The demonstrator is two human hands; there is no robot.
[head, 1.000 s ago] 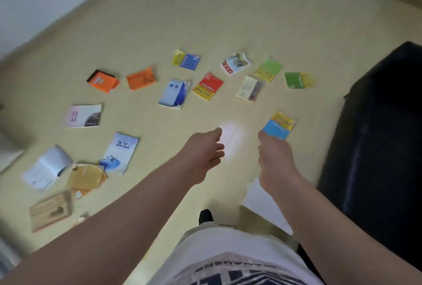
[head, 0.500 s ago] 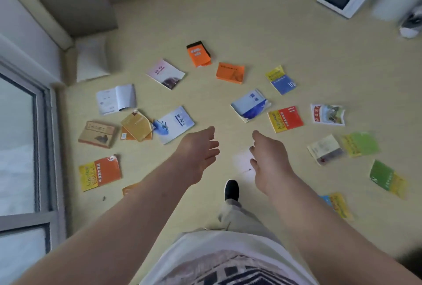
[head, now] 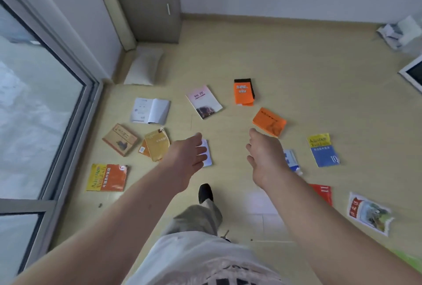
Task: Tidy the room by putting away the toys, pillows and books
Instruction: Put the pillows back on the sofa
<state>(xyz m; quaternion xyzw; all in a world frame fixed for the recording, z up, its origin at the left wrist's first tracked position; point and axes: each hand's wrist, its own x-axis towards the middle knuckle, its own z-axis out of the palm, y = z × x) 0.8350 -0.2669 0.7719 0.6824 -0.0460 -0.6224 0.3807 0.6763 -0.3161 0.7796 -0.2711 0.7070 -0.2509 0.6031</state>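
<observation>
View had swung left since half a second ago: grey cabinet [head: 148,4] and white pillow [head: 143,65] now sat far left by the glass door [head: 41,106], and the white appliance [head: 413,74] had slid to the right edge. Left hand [head: 189,154] and right hand [head: 265,154] were still out in front, fingers loose, nothing held, same as before. Left hand hung over a white-blue book [head: 207,154]; right hand covered part of a blue-white book [head: 291,161]. Books stayed scattered on the floor [head: 296,61]: open white book [head: 150,110], pink book [head: 204,101], orange-black book [head: 243,92], orange book [head: 269,121], brown book [head: 120,139], yellow book [head: 157,144]. Green books mostly gone from view. Black shoe [head: 205,193] near, between the arms.
</observation>
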